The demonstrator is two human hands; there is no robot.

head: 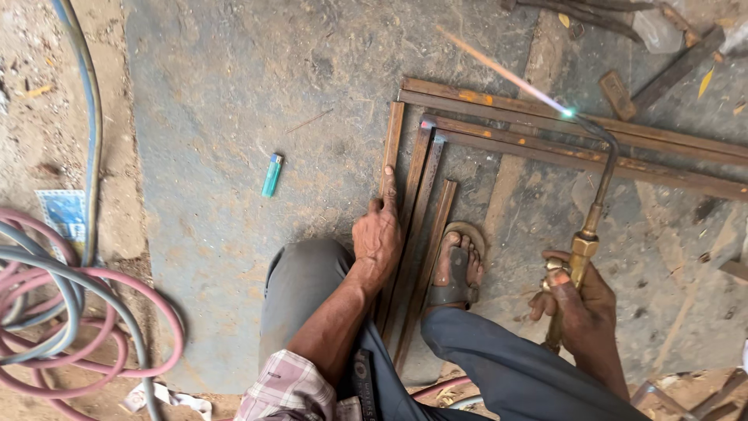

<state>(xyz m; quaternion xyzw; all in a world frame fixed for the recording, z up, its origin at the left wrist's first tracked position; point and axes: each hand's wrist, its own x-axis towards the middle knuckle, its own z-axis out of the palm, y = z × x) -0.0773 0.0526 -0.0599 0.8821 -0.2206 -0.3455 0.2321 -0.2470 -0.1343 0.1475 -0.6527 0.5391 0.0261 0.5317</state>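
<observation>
- The right hand [575, 300], at the lower right of the frame, is closed around the brass handle of a gas cutting torch [586, 234], with the thumb laid along the handle.
- The torch rises from that fist toward the upper middle right; its thin dark neck bends over, and the tip burns with a small bright green-white spot and a long pale flame [502, 72] that streams up and to the left.
- The lit tip sits just above the rusty angle bars [576, 136] that run across the upper right of the frame.
- The left hand [377, 234], in the centre, rests palm down on the ground with its fingers stretched forward, pressing on an upright rusty steel strip [393, 136].
- Just right of that hand lie more rusty strips [425, 203], side by side, pointing up the frame and meeting the long bars at a corner.
- A foot in a worn sandal [458, 261] stands between the strips and the torch hand.
- The knees in grey trousers [304, 288] fill the lower centre.
- A green lighter [272, 175] lies on the grey concrete floor [218, 93], well left of the left hand.
- Coiled pink and grey hoses [70, 312] lie at the lower left edge.
</observation>
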